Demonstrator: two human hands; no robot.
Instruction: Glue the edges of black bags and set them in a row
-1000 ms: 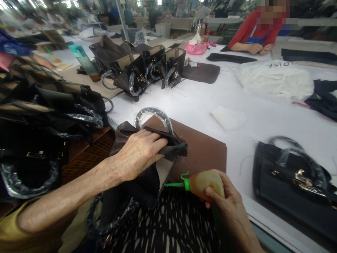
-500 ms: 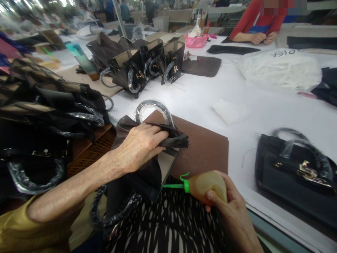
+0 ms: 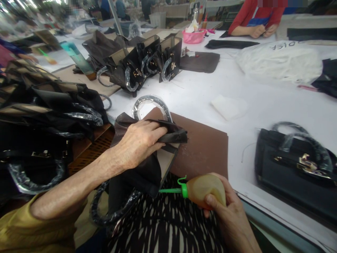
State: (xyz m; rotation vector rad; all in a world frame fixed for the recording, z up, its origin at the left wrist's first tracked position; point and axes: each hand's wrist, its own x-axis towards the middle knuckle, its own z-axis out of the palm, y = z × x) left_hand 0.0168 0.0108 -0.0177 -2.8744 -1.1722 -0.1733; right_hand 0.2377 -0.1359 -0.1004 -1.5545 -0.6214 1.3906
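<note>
1 hand curled around bottle

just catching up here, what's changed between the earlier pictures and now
The squeeze bottle in the right hand has shifted slightly, its green nozzle now nearer the lower corner of the black bag. Nothing was newly grasped or released: the left hand still holds the bag, and the brown board stays beside it.

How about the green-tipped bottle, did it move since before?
Yes, slightly: the bottle has shifted lower in the picture, judged against the brown board.
</note>
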